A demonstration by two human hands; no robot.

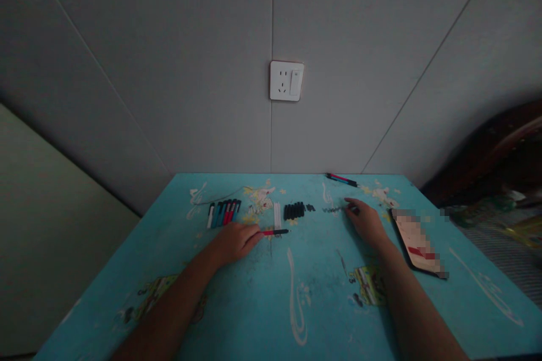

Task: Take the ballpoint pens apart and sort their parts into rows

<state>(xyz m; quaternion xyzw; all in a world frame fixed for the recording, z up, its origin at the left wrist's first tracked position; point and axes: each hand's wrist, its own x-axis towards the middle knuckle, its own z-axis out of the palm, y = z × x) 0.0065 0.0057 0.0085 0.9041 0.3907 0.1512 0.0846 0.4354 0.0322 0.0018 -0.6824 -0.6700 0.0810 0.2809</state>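
My left hand (241, 241) is closed around a red pen (270, 232), whose black front end points right. My right hand (364, 221) has its fingers drawn together at the right end of a row of tiny dark coils that look like springs (332, 210); whatever it may pinch is too small and dark to make out. Beyond my left hand lie several pen barrels (223, 213) in white, teal and red. Thin white refills (277, 214) lie side by side at the middle, beside a row of black grip pieces (294, 211) and some smaller black parts (310, 208).
Two or so whole pens (341, 179) lie at the table's back edge. A phone (417, 242), its screen blurred out, lies right of my right arm. The blue patterned table (254, 316) meets a grey wall with a white socket (287, 80). Dark furniture stands at the right.
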